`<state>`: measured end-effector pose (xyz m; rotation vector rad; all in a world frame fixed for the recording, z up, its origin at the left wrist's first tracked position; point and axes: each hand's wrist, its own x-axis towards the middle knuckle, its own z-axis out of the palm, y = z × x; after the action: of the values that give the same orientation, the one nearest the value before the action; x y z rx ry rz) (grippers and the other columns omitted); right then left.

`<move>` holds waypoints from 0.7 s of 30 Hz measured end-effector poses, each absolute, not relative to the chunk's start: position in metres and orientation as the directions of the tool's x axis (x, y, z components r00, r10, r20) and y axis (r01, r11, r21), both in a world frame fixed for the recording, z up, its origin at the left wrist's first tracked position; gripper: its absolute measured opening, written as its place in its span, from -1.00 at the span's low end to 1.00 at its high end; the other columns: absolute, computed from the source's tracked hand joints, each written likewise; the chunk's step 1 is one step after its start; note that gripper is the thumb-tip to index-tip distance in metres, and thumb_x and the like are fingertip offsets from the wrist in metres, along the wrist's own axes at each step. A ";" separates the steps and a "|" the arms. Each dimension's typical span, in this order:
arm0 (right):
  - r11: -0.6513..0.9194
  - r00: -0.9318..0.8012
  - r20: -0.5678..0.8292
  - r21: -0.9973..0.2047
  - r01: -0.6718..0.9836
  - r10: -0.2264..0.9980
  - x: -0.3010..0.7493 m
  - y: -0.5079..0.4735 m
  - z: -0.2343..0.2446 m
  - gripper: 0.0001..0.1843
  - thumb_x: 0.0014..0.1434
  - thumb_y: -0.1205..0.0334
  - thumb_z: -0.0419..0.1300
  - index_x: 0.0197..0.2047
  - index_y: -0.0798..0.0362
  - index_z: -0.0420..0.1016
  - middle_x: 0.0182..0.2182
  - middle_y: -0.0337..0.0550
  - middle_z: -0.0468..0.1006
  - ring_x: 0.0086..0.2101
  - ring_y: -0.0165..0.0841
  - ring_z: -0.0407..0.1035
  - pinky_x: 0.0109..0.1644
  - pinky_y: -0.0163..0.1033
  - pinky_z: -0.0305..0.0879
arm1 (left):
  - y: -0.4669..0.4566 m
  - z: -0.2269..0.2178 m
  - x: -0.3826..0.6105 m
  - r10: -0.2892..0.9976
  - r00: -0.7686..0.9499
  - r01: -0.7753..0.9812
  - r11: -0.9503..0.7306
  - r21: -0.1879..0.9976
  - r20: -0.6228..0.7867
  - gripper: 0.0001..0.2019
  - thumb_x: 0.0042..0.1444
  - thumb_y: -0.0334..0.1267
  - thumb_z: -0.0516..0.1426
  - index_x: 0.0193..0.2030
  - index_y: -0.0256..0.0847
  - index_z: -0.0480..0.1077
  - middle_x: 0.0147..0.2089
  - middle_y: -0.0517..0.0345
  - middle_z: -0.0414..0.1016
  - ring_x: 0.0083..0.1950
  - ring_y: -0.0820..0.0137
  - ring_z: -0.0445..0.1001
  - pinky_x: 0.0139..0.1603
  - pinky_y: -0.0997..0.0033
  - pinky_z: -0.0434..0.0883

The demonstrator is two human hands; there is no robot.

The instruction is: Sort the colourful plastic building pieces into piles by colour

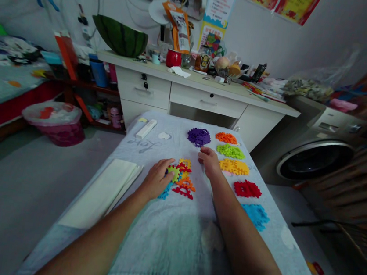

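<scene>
My left hand [158,179] rests at the left edge of a cluster of joined interlocking plastic pieces [183,182] in red, yellow, orange, green and blue. Its thumb and fingers are apart, touching the cluster beside a green piece [175,173]. My right hand [210,161] hovers over the cloth, just below a pile of purple pieces [198,136]. Its fingers are bent inward, and whatever may be between them is hidden. Sorted piles run down the right side: orange [226,138], green [231,151], yellow [235,166], red [247,189] and blue [255,216].
A pale cloth [171,242] covers the table. On its left lie a folded white cloth [100,194] and a long white box [146,129]. Behind stands a white desk [204,99] with a watermelon piece [120,37]. A washing machine [315,143] is at right.
</scene>
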<state>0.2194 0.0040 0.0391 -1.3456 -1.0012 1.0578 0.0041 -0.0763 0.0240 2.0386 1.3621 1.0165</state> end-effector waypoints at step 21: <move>0.274 -0.146 0.236 -0.725 0.632 0.961 0.204 -0.068 0.037 -0.79 -0.02 0.47 0.10 -0.30 0.06 0.46 -0.44 -0.25 0.47 -0.40 -0.41 0.31 -0.28 -0.34 0.21 | -0.080 0.034 -0.009 0.931 0.312 0.699 -0.360 0.619 0.188 -0.38 -0.09 -0.21 0.21 0.18 -0.21 0.28 0.10 -0.03 0.43 0.11 0.14 0.39 0.18 0.13 0.31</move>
<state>0.2045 -0.0677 0.0368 -1.4371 -1.8646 0.6146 -0.0093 -0.0802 0.0339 2.1602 1.4460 0.7381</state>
